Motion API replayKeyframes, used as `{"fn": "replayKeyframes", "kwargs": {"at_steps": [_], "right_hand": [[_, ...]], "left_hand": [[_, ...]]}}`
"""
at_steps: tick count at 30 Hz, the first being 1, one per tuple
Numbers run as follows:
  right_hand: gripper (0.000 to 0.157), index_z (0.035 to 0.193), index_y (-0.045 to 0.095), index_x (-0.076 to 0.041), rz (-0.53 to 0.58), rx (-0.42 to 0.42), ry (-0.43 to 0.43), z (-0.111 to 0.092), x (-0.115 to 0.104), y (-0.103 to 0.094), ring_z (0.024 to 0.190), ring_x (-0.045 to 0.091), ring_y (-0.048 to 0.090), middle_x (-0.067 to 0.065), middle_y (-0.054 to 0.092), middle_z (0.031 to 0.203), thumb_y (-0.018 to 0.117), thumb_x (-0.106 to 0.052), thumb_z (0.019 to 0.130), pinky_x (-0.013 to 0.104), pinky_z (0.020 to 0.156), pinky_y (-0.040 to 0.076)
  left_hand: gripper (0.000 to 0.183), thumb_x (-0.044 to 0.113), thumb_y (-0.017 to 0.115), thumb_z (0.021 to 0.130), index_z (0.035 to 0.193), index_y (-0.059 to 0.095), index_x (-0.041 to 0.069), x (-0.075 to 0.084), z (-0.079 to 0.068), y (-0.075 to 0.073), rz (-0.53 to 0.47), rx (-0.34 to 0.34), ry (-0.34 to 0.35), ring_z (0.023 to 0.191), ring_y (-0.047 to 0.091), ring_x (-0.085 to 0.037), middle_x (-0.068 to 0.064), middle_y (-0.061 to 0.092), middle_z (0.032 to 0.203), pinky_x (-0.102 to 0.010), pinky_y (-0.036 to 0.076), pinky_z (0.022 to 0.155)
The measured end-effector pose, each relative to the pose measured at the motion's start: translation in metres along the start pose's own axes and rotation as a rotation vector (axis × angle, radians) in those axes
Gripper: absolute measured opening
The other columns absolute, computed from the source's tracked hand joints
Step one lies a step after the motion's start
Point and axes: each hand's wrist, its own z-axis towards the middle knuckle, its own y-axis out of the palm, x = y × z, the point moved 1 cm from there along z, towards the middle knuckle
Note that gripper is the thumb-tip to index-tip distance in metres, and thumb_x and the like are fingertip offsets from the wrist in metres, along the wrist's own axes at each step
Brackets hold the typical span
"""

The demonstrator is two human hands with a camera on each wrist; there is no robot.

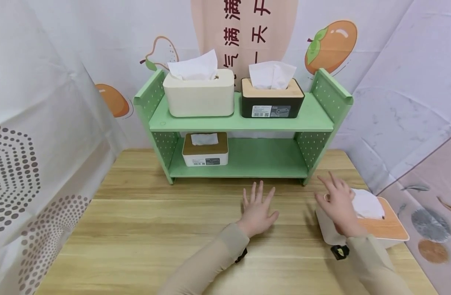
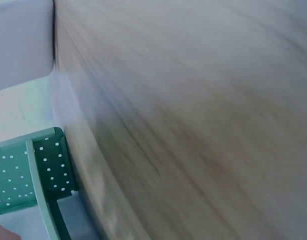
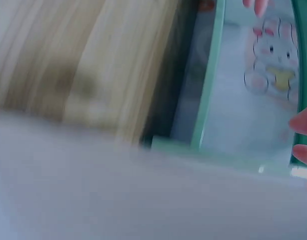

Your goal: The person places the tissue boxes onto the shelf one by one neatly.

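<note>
My left hand (image 1: 258, 215) is over the wooden table in front of the shelf, fingers spread and holding nothing. A bit of its fingers shows at the lower left of the left wrist view. Off to the right, my right hand (image 1: 338, 205) overlaps the left side of a white tissue box (image 1: 389, 225) with an orange wood lid and a white tissue on top. The fingers of that hand are spread and grip nothing. In the right wrist view, fingertips (image 3: 304, 122) show at the right edge, above a blurred white surface.
A green two-tier shelf (image 1: 244, 124) stands at the back. Its upper tier holds a cream tissue box (image 1: 199, 98) and a black tissue box (image 1: 272, 107) with a wood lid. On the lower tier, at left, sits a small white tissue box (image 1: 205, 159). Printed cloth hangs behind.
</note>
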Motion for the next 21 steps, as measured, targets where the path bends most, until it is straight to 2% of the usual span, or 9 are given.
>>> {"fn": "replayKeyframes", "kwargs": {"at_steps": [5, 8, 11, 15, 19, 21], "right_hand": [[0.045, 0.123, 0.051, 0.001, -0.028, 0.066, 0.06, -0.01, 0.025, -0.03, 0.112, 0.064, 0.031, 0.033, 0.029, 0.143, 0.061, -0.012, 0.081, 0.073, 0.086, 0.016], [0.045, 0.127, 0.048, 0.001, -0.072, 0.062, 0.132, -0.017, 0.044, -0.045, 0.114, 0.065, 0.028, 0.034, 0.025, 0.145, 0.056, -0.016, 0.086, 0.074, 0.085, 0.014], [0.051, 0.134, 0.04, 0.001, -0.109, 0.005, 0.23, -0.024, 0.064, -0.06, 0.118, 0.068, 0.02, 0.036, 0.016, 0.147, 0.049, -0.024, 0.092, 0.075, 0.085, 0.01], [0.059, 0.139, 0.032, 0.001, -0.157, -0.076, 0.347, -0.035, 0.091, -0.077, 0.122, 0.068, 0.014, 0.037, 0.012, 0.147, 0.042, -0.035, 0.095, 0.077, 0.081, 0.012], [0.066, 0.141, 0.026, 0.004, -0.181, -0.173, 0.441, -0.046, 0.116, -0.088, 0.116, 0.061, 0.028, 0.04, 0.022, 0.14, 0.039, -0.041, 0.096, 0.073, 0.081, 0.023], [0.069, 0.142, 0.024, 0.007, -0.183, -0.249, 0.501, -0.049, 0.125, -0.09, 0.107, 0.058, 0.039, 0.04, 0.034, 0.132, 0.036, -0.045, 0.097, 0.066, 0.079, 0.033]], "left_hand": [[0.066, 0.049, 0.046, 0.092, 0.149, 0.018, 0.032, 0.005, 0.0, 0.003, -0.031, 0.001, -0.007, 0.143, -0.002, -0.041, -0.014, 0.003, 0.157, -0.069, 0.004, 0.106], [0.068, 0.051, 0.048, 0.09, 0.148, 0.015, 0.037, 0.007, -0.001, 0.005, -0.059, -0.018, -0.028, 0.143, -0.001, -0.041, -0.012, 0.0, 0.157, -0.069, 0.003, 0.106], [0.072, 0.054, 0.05, 0.088, 0.147, 0.011, 0.041, 0.01, -0.001, 0.008, -0.106, -0.041, -0.052, 0.142, -0.001, -0.044, -0.012, -0.004, 0.157, -0.069, 0.004, 0.107], [0.079, 0.057, 0.054, 0.084, 0.147, 0.007, 0.044, 0.015, 0.002, 0.01, -0.145, -0.051, -0.079, 0.141, 0.002, -0.046, -0.014, -0.004, 0.157, -0.065, 0.008, 0.109], [0.084, 0.058, 0.056, 0.083, 0.147, 0.005, 0.042, 0.019, 0.006, 0.012, -0.168, -0.055, -0.089, 0.141, 0.008, -0.046, -0.019, 0.002, 0.156, -0.06, 0.014, 0.111], [0.084, 0.058, 0.056, 0.083, 0.147, 0.005, 0.042, 0.02, 0.008, 0.012, -0.188, -0.058, -0.093, 0.141, 0.01, -0.045, -0.021, 0.004, 0.155, -0.058, 0.015, 0.112]]}}
